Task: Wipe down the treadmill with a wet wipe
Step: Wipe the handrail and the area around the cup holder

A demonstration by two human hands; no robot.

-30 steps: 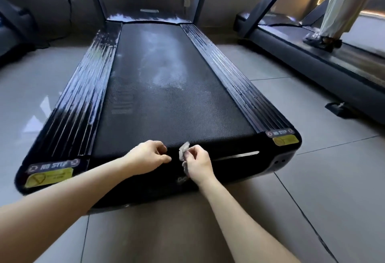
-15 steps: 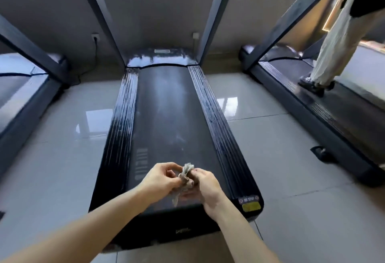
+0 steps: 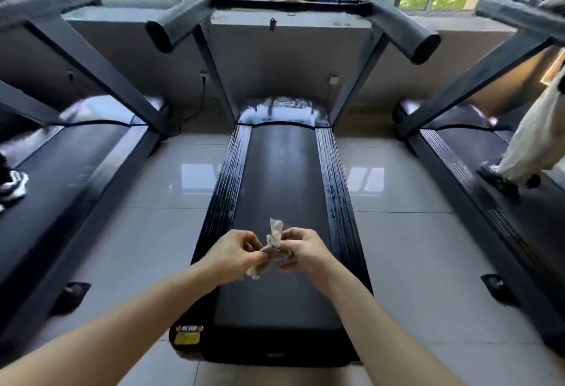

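A black treadmill [image 3: 282, 177] runs straight ahead of me, its belt flanked by ribbed side rails that shine wet. A crumpled, soiled wet wipe [image 3: 273, 246] is held in the air above the rear part of the belt. My left hand [image 3: 234, 252] pinches the wipe's left side and my right hand [image 3: 305, 249] pinches its right side, the two hands close together. One pale end of the wipe sticks up between them. The console and two handrails show at the top of the head view.
Two more treadmills flank mine, one at the left [image 3: 61, 177] and one at the right [image 3: 501, 190]. A person in pale trousers [image 3: 532, 141] stands on the right one; a shoe [image 3: 12, 183] shows on the left one. Glossy floor tiles [image 3: 159, 202] lie between the machines.
The view rose from close above the treadmill's rear end to a standing height. My hands lifted off the rear edge and came together, both holding the wipe in the air.
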